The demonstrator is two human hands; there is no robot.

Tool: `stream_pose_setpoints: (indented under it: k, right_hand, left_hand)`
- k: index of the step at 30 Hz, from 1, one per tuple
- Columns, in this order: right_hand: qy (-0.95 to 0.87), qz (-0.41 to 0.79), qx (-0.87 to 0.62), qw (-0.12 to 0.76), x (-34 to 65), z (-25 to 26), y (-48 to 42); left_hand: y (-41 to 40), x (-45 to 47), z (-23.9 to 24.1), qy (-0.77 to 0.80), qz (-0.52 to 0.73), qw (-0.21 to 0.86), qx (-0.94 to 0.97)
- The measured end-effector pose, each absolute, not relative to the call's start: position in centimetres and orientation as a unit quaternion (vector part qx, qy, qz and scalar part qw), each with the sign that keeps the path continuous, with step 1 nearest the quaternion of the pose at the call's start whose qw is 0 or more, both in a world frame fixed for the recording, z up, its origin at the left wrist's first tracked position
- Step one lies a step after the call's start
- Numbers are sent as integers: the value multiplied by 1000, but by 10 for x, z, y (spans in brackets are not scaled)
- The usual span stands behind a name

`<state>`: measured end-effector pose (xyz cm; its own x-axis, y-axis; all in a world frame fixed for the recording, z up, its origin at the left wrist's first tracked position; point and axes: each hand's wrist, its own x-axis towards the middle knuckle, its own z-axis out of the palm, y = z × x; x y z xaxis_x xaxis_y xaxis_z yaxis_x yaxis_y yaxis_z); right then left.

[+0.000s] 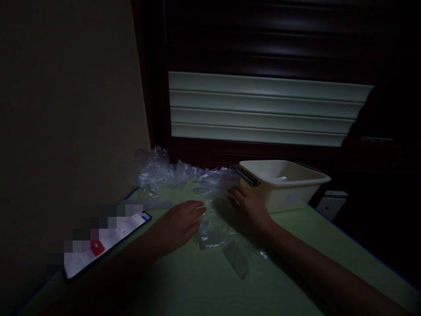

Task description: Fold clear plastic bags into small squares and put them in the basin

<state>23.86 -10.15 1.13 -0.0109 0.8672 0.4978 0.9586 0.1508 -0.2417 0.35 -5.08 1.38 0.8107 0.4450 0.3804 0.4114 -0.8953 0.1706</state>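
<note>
A clear crumpled plastic bag lies on the green tabletop between my hands. My left hand is at the bag's left side with its fingers stretched out and apart, and nothing shows in its grasp. Over the bag's right side, close to the front of the cream plastic bin, is my right hand. Its fingers are slightly bent and spread, and I see nothing held in them. Whether the fingertips touch the film is hard to tell in the dim light.
More crumpled clear plastic bags are heaped along the table's back edge. A lit phone lies at the left by the wall. Something whitish shows inside the bin. A white box with an apple logo stands beyond the right edge.
</note>
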Motion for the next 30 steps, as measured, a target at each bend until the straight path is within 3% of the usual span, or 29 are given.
stream_pose_setpoints:
  k: [4, 9, 15, 20, 23, 25, 30]
  right_hand:
    - [-739, -65, -606, 286, 219, 14, -119]
    - [-818, -22, -532, 219, 201, 5, -130]
    - [-824, 9, -496, 272, 202, 4, -127]
    - [-802, 262, -405, 353, 200, 26, -149]
    - [-802, 400, -356, 264, 196, 37, -163]
    - [-814, 427, -328, 216, 194, 40, -167]
    - [-771, 484, -365, 194, 197, 39, -164]
  left_hand:
    - [-46, 3, -4, 224, 167, 69, 958]
    - [-44, 2, -5, 247, 140, 110, 953]
    - [-41, 3, -3, 257, 140, 149, 945]
    - [-43, 4, -1, 250, 168, 165, 939]
    - [-43, 4, 0, 244, 176, 169, 939]
    - [-43, 4, 1, 243, 177, 171, 938]
    - [-40, 4, -2, 244, 162, 173, 940]
